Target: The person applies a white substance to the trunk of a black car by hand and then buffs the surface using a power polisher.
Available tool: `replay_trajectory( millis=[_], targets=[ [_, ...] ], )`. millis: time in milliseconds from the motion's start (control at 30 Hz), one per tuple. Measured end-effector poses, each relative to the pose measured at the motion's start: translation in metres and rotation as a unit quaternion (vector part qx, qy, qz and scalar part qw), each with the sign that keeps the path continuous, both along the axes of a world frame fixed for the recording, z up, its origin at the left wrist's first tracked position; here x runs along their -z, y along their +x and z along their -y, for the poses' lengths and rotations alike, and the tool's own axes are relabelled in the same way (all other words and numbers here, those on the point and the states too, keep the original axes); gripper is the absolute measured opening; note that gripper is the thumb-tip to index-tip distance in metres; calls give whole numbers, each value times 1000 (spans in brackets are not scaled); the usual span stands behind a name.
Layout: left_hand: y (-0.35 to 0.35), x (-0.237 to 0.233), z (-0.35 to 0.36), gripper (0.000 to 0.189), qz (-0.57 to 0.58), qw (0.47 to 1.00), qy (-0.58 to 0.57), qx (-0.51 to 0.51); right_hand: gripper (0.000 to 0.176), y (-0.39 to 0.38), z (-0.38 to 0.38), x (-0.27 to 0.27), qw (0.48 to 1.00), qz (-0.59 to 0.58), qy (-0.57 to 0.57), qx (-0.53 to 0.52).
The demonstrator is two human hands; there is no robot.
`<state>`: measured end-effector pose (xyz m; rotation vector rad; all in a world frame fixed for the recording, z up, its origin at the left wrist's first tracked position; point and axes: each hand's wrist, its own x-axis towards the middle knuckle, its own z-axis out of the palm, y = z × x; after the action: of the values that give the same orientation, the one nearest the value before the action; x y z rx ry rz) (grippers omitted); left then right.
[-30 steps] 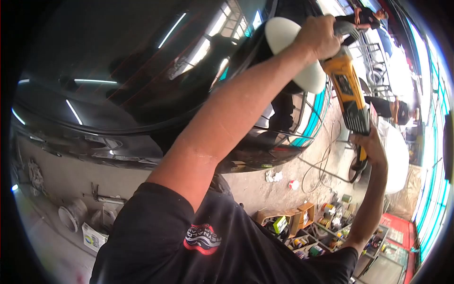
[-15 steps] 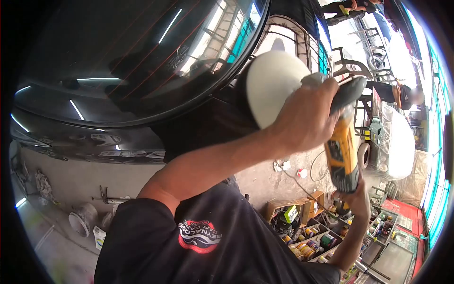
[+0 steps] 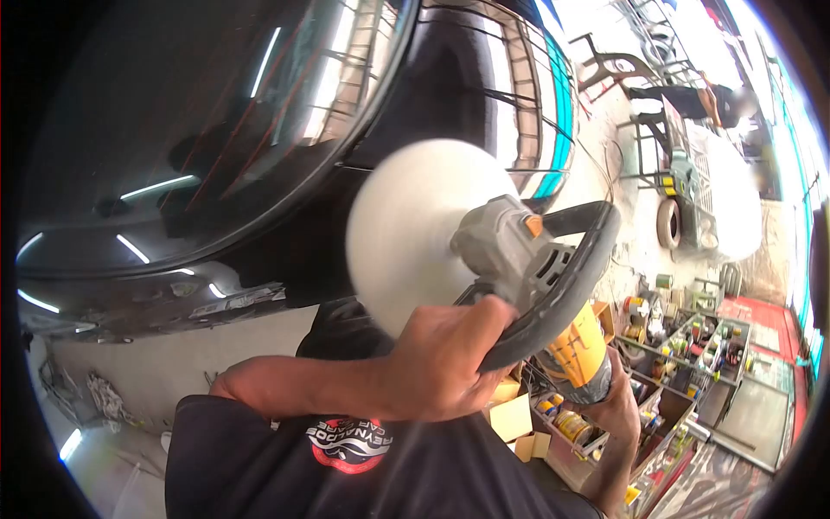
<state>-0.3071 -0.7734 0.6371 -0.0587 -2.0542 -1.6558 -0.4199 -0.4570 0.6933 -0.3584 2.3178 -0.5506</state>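
Observation:
My left hand (image 3: 445,359) is wrapped round the black loop handle (image 3: 577,294) of a car polisher. Lower right, my right hand (image 3: 616,394) grips the rear of its yellow body (image 3: 577,348), the fingers partly hidden behind it. The polisher's round white pad (image 3: 406,221) looks smeared, as if spinning. It overlaps the glossy black rear panel (image 3: 432,86) of a car, close to its lower edge. Beside the pad, the grey gear head (image 3: 501,238) faces me. The car's dark rear window (image 3: 173,112) curves across the upper left, reflecting lights.
Sectioned trays (image 3: 661,389) with bottles and rolls stand at lower right, near an open cardboard box (image 3: 510,418). A tyre (image 3: 668,223) and a dark chair (image 3: 614,65) are farther off. Another person (image 3: 700,102) is at the upper right. A whitish bundle (image 3: 105,396) lies on the floor at left.
The polisher and both hands have shifted left and down in view, the loop handle now turned towards me. The view has swung, showing more of the black panel.

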Motion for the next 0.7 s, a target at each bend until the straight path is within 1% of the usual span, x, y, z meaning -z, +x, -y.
replay_trajectory(
  millis=[67, 167, 267, 300, 333, 467, 567, 600, 700],
  targets=[
    [2, 1, -6, 28, 3, 999, 3, 32, 99, 7, -10, -1, 1000, 12, 9, 5],
    [-8, 2, -18, 33, -2, 998, 8, 60, 101, 16, -21, 0, 997, 48, -11, 67],
    [-27, 12, -33, 40, -13, 996, 23, 85, 97, 26, -34, 7, 995, 25, -21, 95],
    [-37, 15, -38, 40, -9, 996, 24, 86, 95, 26, -39, 9, 995, 16, -21, 101],
    [-47, 16, -44, 39, -4, 996, 24, 88, 90, 25, -43, 12, 995, 2, -33, 96],
    [-92, 24, -66, 32, 9, 994, 35, 104, 86, 21, -72, 29, 972, 42, -93, 210],
    [-125, 33, -80, 29, 5, 992, 49, 113, 84, 13, -69, 29, 962, 35, -139, 231],
    [-136, 36, -83, 29, 5, 992, 52, 118, 82, 10, -71, 31, 965, 8, -134, 224],
    [-158, 42, -91, 29, 4, 992, 45, 120, 80, 6, -80, 34, 967, 3, -108, 233]
  ],
)
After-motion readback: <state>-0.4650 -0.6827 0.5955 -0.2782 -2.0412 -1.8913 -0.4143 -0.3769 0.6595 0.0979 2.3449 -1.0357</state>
